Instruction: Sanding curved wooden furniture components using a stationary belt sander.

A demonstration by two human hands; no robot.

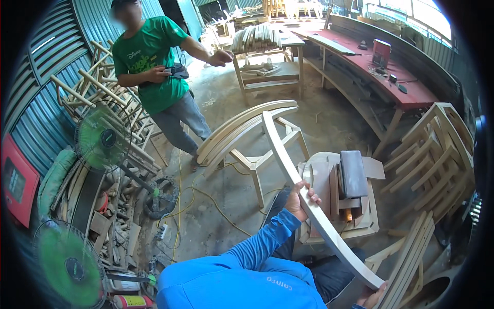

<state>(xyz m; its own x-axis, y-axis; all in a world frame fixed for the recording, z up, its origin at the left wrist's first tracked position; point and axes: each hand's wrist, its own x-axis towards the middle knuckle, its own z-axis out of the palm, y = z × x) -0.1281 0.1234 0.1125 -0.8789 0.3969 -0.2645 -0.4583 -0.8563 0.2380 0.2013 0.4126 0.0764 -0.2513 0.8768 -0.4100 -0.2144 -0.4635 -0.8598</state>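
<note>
A long, curved, pale wooden strip (329,230) slants in front of me, its far end raised over the floor and its near end low at the right. My left hand (296,202) is closed around its middle. My right hand (370,296), partly cut off by the lower edge, grips the near end. Just beyond the strip stands a low wooden work table (321,237) with a grey padded block (353,174) and wooden boards on it. Several similar curved strips (242,131) lie on a wooden stand (253,164) ahead. More wooden strips (411,257) lie beside my right hand.
A person in a green shirt (154,56) stands ahead left. Two green fans (103,136) and wood scraps (121,226) line the left. Yellow cable (211,198) crosses the floor. Wooden frames (435,149) stack at right, near a red bench (406,95).
</note>
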